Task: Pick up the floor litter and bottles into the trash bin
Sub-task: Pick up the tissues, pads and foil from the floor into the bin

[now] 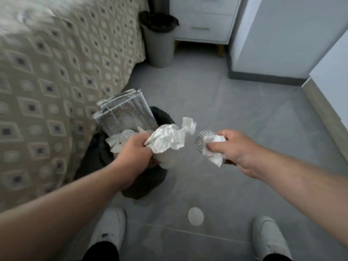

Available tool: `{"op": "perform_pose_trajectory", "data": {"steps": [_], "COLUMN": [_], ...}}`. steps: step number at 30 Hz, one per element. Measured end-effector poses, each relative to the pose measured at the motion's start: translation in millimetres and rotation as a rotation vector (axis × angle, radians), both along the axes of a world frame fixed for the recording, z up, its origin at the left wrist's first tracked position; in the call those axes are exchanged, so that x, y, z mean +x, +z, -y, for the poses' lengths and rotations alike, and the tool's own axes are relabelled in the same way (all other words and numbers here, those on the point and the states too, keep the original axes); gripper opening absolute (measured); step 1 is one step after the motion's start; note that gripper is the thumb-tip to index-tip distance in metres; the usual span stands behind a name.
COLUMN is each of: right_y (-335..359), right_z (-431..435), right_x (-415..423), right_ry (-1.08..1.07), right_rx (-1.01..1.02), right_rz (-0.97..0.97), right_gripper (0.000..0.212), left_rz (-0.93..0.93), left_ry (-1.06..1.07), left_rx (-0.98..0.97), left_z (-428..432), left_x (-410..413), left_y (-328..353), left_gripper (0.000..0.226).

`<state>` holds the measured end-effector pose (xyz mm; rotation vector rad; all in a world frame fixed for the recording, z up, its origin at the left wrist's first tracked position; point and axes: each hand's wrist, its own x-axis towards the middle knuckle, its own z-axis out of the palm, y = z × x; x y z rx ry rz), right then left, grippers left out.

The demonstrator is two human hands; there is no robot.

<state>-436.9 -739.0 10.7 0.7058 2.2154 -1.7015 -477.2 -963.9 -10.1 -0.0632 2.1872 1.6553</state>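
Note:
My left hand (134, 147) grips a large crumpled white paper (170, 137) over the black-lined trash bin (146, 183) at my feet. A silver foil bag (124, 112), white tissue and a white mesh piece (128, 133) stick out of that bin. My right hand (231, 147) holds a crumpled tissue (214, 151) together with a white mesh foam sleeve (202, 141), to the right of the bin above the floor. A white round disc (195, 216) lies on the grey floor between my shoes.
A bed with a patterned cover (56, 81) borders the left. A second grey bin (160, 40) with a black liner stands far ahead beside a white drawer unit (203, 19). A white wall corner (278, 44) lies on the right. My white shoes (111, 227) stand below.

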Motion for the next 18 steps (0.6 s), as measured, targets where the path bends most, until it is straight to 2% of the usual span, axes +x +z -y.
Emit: {"op": "perform_pose_trajectory", "data": {"steps": [2,4,6,7,10,12,15,18], "right_y": [-9,-16,-20,-21,-25,-28,-32,-34], "right_z": [8,17,25,28,38,42,45,46], "right_x": [-12,-22,-29,-31,-34,-34,-32,-31], "right_ry": [-0.050,-0.078,-0.075,-0.068,-0.054,-0.053,-0.037,-0.034], "right_rx": [-0.062,-0.105,-0.134,-0.141,-0.149,-0.155,-0.137,-0.138], "right_rz": [0.035,0.062,0.076,0.079,0.090,0.101,0.119,0.130], "right_gripper": [0.011,0.010,0.008,0.008,0.012,0.013,0.011,0.012], "left_rz": [0.044,0.017,-0.060,-0.137,-0.422,-0.447,-0.394,-0.521], "left_ry": [0.101,0.195,0.275,0.285,0.125,-0.047,-0.257,-0.252], "left_rx": [0.091,0.072,-0.011,-0.116,-0.584,-0.768,-0.912,-0.940], "left_z": [12,28,44,52,67,71,70,74], "left_x": [-2,-18,-41,-52,-69,-74,-77,-68], "left_y": [-10,-22,-33,-37,-50,-63,-84,-88], "left_gripper": [0.028,0.033,0.035,0.033,0.015,0.020,0.040,0.063]}}
